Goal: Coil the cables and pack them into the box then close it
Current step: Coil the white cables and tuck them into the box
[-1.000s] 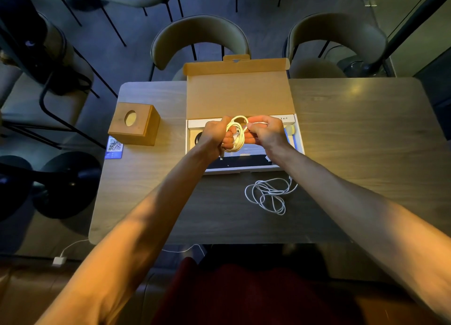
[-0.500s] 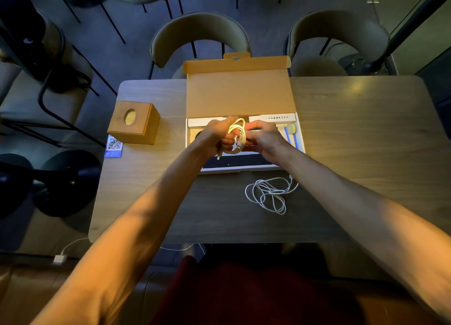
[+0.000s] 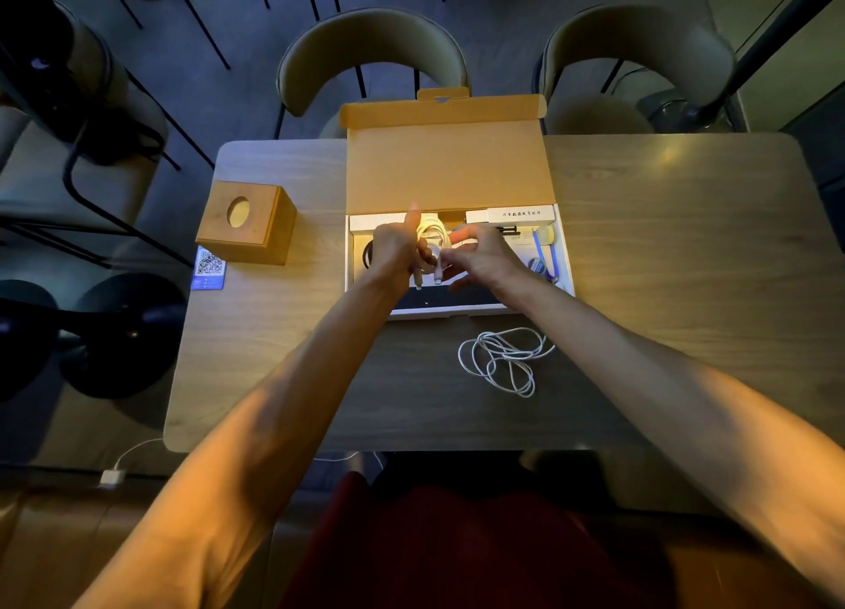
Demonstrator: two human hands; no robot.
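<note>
Packing step: left hand [image 3: 397,248] grips coiled cable [image 3: 430,236] over open box [image 3: 457,314]; right hand [image 3: 482,258] at coil, pinch unclear. Next: seat coil in box, then wind loose cable [image 3: 503,359]

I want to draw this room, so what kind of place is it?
Probably a café or shared lounge: a long wooden table with padded chairs along it, plus a QR code card beside a wooden tissue box.
</note>
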